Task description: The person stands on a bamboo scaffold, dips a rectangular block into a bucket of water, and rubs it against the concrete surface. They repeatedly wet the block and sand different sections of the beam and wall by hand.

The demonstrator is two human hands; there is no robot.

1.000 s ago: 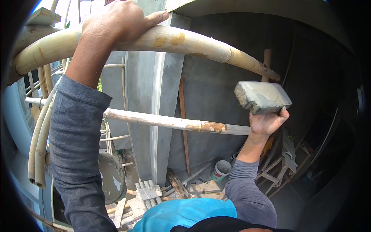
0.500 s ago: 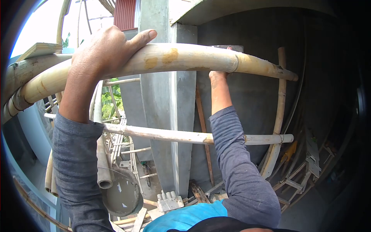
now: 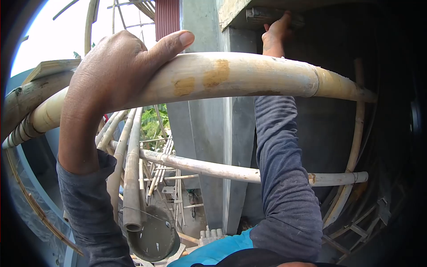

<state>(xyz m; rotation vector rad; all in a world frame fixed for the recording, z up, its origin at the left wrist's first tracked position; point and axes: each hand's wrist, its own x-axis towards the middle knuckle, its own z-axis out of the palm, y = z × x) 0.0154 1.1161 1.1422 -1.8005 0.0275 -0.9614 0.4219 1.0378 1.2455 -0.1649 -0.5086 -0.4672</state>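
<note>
A thick bamboo pole (image 3: 249, 75) with brown stains crosses the view in front of me. My left hand (image 3: 113, 71) is wrapped over it, the thumb lying along its top. Beyond and above the pole, my right hand (image 3: 279, 33) is closed on a grey, flat-edged plastering float (image 3: 262, 16), held up under a concrete overhang (image 3: 235, 13). Shade blurs the fingers there, and the float's working face is hidden. The pole covers part of my right forearm.
Below run a second bamboo pole (image 3: 204, 167) and an upright one (image 3: 356, 133) at the right. A grey concrete column (image 3: 215, 133) stands behind. Lower down are a bucket of grey mix (image 3: 153, 236), bamboo ends (image 3: 133, 222) and a wooden frame (image 3: 358, 231).
My right hand has risen with the float from behind the pole to the overhang. My left hand stays on the pole. The view has shifted, so the pole appears lower and nearer.
</note>
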